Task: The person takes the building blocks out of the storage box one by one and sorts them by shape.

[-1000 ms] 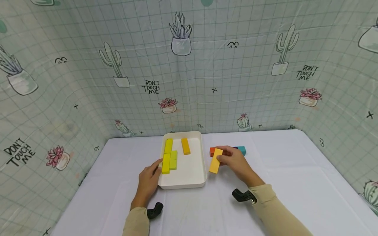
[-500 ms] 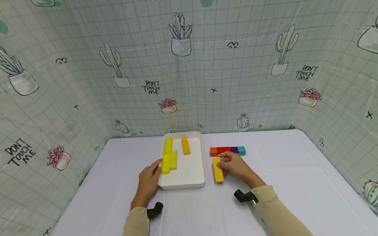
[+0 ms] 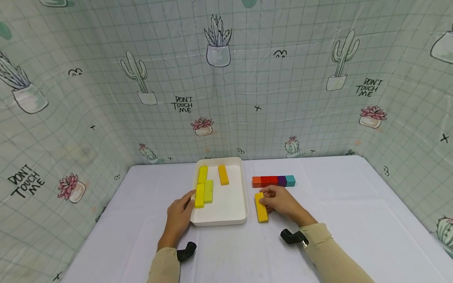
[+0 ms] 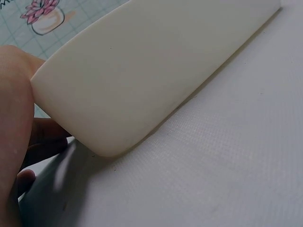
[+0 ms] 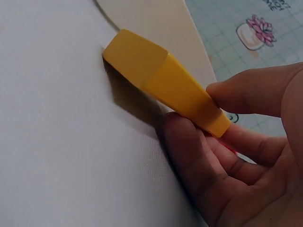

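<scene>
Item: yellow-orange block [image 3: 261,207], now flat on the white tablecloth [image 3: 339,204] just right of the white tray [image 3: 243,204], lengthwise and parallel to the tray's right wall; a second ago it was held lifted and tilted nearer the colour row, so it has been brought down and nearer the person, apparently a block taken out and set beside the tray. Right hand [image 3: 281,201]: still on the block, thumb and fingers pinching its far end, as the right wrist view confirms. Left hand [image 3: 178,218]: unmoved, fingers curled round the tray's near-left corner, thumb over the rim. In the tray: three yellow and yellow-green blocks [image 3: 203,188] by the left wall, one orange block [image 3: 223,175] toward the back. Behind the yellow-orange block, apart from it: a row of orange, red, purple and teal blocks [image 3: 273,181]. Obstructions: the tray wall close on the block's left, the row close behind.
</scene>
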A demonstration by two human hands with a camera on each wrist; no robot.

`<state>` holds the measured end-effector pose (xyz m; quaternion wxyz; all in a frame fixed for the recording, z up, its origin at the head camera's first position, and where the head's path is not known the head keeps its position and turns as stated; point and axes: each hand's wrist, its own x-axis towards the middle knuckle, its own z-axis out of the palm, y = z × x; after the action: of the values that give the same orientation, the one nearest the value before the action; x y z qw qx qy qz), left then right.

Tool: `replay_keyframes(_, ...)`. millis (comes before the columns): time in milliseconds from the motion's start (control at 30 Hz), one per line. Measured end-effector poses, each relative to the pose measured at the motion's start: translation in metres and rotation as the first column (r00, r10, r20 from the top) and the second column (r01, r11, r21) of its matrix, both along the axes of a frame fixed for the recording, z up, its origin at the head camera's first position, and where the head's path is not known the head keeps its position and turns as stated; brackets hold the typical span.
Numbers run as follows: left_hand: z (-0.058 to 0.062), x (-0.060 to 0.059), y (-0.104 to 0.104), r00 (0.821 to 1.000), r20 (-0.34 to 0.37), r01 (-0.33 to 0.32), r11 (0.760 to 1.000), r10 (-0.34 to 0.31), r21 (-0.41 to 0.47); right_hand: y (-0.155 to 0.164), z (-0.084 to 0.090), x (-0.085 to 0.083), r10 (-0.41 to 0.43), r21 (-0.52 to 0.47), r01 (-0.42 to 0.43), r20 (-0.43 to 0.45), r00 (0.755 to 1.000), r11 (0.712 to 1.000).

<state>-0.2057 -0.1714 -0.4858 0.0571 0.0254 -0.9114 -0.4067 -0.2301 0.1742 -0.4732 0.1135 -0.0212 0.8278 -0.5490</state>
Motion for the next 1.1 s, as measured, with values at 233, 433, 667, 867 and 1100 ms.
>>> replay_keyframes(233, 0.0, -0.001, -0.001, 1.0, -0.011, 0.003, 1.0, -0.003, -0.007, -0.003, -0.003, 0.0, 0.012, 0.127, -0.005, -0.054, 0.998, 0.992)
replay_keyframes(433, -0.002, -0.001, -0.002, 1.0, -0.007, 0.007, 1.0, -0.007, -0.009, -0.003, -0.003, 0.001, 0.022, 0.218, -0.008, -0.066, 0.998, 0.976)
replay_keyframes(667, -0.001, 0.0, -0.001, 1.0, -0.008, 0.003, 1.0, -0.003, -0.005, -0.002, -0.001, 0.001, 0.037, 0.237, -0.019, -0.069, 0.997, 0.971)
replay_keyframes(867, -0.002, 0.0, -0.002, 1.0, -0.015, 0.004, 1.0, -0.004, -0.013, -0.003, 0.002, 0.001, 0.028, 0.24, -0.008, -0.079, 0.996, 0.971)
replay_keyframes(1100, -0.002, 0.0, -0.002, 1.0, -0.011, 0.003, 1.0, -0.004, -0.015, -0.004, 0.009, 0.003, 0.002, 0.278, 0.028, -0.107, 0.994, 0.96)
